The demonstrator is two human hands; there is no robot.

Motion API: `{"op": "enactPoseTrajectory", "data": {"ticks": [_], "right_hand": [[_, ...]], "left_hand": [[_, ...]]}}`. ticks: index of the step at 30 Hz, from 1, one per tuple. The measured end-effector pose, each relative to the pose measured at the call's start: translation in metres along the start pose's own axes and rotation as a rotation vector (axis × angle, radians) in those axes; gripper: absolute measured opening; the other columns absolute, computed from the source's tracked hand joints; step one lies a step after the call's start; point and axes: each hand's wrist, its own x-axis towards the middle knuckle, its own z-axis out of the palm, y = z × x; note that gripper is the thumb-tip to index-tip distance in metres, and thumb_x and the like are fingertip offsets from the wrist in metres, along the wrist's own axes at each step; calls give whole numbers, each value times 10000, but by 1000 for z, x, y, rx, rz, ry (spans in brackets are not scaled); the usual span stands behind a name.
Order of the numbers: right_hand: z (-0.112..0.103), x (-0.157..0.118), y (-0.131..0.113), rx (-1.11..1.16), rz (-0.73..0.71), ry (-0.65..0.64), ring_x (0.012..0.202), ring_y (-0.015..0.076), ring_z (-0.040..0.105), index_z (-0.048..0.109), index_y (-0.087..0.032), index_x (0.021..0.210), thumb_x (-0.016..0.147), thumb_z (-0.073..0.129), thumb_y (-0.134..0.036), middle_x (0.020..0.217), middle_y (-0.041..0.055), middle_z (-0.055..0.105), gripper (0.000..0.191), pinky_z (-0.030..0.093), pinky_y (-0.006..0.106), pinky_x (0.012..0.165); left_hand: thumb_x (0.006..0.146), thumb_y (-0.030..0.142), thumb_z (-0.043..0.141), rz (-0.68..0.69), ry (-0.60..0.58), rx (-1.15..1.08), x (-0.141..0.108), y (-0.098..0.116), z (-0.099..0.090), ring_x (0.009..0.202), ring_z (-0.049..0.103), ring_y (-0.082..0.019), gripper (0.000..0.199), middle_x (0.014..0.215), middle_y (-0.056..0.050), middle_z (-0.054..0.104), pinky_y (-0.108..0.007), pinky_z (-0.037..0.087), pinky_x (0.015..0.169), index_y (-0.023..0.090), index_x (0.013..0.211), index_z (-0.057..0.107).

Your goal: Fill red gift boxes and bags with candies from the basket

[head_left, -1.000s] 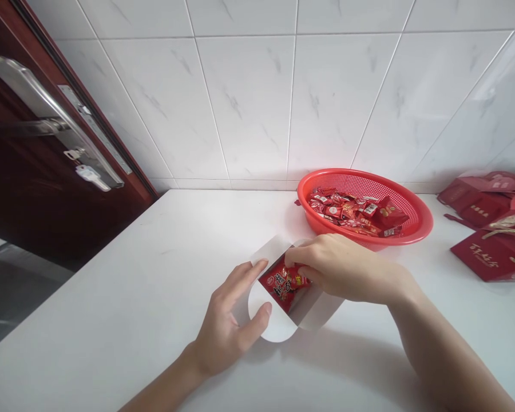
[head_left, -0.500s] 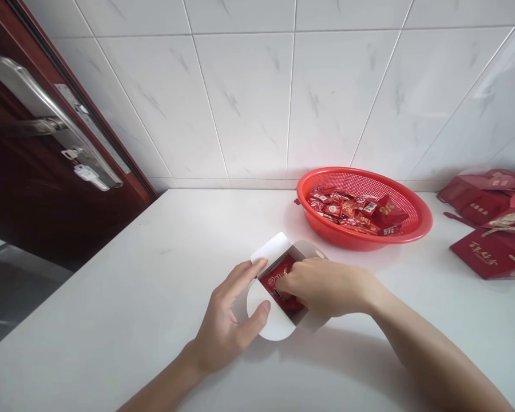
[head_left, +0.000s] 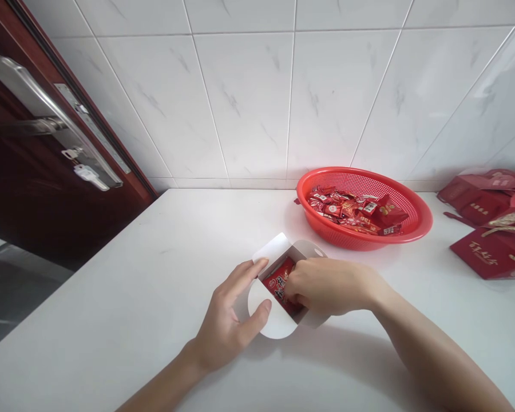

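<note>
An unfolded-top paper box (head_left: 278, 327) stands on the white counter with its pale flaps spread. Inside it lies a red snack packet (head_left: 276, 284) with dark and gold print. My left hand (head_left: 226, 320) grips the box's left side, with the thumb over the near flap and the fingers along the outer wall. From the right, my right hand (head_left: 326, 284) reaches into the opening. Its fingers are curled in on the packet's right part, and the fingertips are hidden inside the box.
A red plastic basket (head_left: 416, 224) of red-wrapped sweets (head_left: 352, 212) stands behind, near the tiled wall. Red gift boxes (head_left: 480, 252) with twine handles are at the right. A brown door (head_left: 34, 189) with keys in its lock borders the counter's left side.
My right fingers have shifted slightly right inside the box, and more of the packet's print shows. The box has moved very slightly; my left hand stays in place.
</note>
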Motion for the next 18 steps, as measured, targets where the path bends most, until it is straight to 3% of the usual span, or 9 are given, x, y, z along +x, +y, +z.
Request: {"op": "enactPoseTrajectory", "data": {"ticks": [4, 8, 13, 15, 18], "right_hand": [[3, 7, -3, 41, 12, -51, 493, 116, 410, 646, -160, 684, 793, 549, -74, 581, -6, 549, 170, 255, 256, 464], [6, 16, -3, 87, -91, -64, 528, 119, 435, 650, -158, 701, 837, 545, -111, 628, -1, 581, 178, 288, 239, 460], [-2, 9, 6, 138, -183, -54, 586, 114, 498, 705, -159, 844, 903, 524, -141, 772, 12, 681, 191, 311, 231, 474], [-11, -7, 14, 263, -223, 49, 670, 118, 588, 718, -168, 941, 912, 550, -146, 856, 18, 725, 172, 385, 223, 529], [-24, -40, 35, 449, -201, 418, 892, 152, 691, 706, -174, 1094, 940, 545, -186, 1030, 54, 756, 223, 515, 251, 750]], "left_hand": [[900, 235, 637, 5, 0, -5, 0, -1, 0, 1087, 660, -234, 482, 1155, -64, 685, -333, 578, 922, 251, 1379, 592], [921, 241, 613, 6, -13, -9, -2, -3, -1, 1165, 641, -242, 487, 1272, -86, 654, -344, 568, 966, 244, 1405, 568], [938, 268, 606, 2, -10, 12, -3, -7, -2, 1149, 649, -247, 483, 1257, -90, 659, -361, 571, 979, 252, 1419, 563], [940, 280, 608, 4, -2, 23, -3, -9, -2, 1164, 646, -258, 485, 1256, -91, 663, -372, 572, 987, 261, 1423, 564], [944, 290, 605, 15, -6, 20, -4, -12, -2, 1192, 641, -268, 493, 1297, -91, 653, -365, 584, 973, 279, 1435, 554]]}}
